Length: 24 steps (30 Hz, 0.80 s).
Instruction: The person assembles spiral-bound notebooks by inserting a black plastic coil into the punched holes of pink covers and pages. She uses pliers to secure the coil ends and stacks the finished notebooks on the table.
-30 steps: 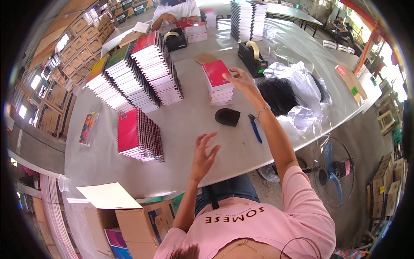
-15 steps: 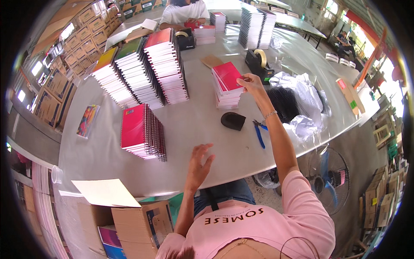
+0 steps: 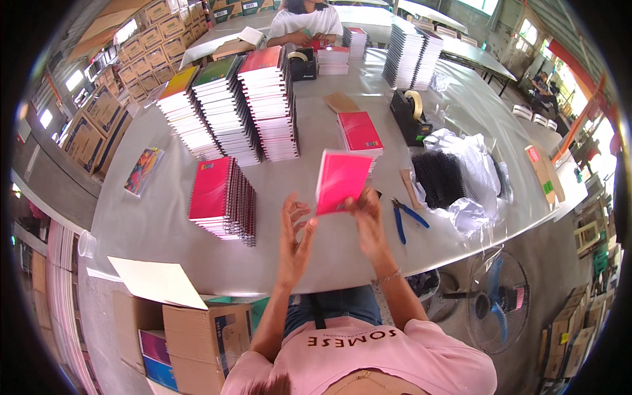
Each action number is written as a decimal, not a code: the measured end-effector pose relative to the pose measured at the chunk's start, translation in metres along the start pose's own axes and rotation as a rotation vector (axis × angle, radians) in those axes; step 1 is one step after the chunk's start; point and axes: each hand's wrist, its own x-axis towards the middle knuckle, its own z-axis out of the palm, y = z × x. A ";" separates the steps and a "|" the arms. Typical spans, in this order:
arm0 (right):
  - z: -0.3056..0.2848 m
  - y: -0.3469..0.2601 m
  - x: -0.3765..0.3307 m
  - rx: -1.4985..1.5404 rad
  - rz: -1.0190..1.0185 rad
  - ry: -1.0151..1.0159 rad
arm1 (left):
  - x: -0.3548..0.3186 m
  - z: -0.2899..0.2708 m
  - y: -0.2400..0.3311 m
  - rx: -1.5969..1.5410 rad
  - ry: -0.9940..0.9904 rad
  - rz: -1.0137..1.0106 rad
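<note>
The pink notebook (image 3: 341, 181) stands upright above the table (image 3: 151, 217), its lower edge pinched in the right hand (image 3: 366, 214). The left hand (image 3: 295, 234) is open just beside it, fingers spread, not touching. One notebook is held; three tall stacks (image 3: 230, 112) and two lower piles stand behind.

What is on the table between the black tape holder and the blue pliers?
In the head view, a pile of black spiral coils lies between the tape holder and the pliers, with crumpled clear plastic beside it.
</note>
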 end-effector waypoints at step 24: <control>-0.294 -0.060 0.059 -1.751 0.197 0.616 | -0.001 -0.032 -0.018 1.242 -0.290 0.376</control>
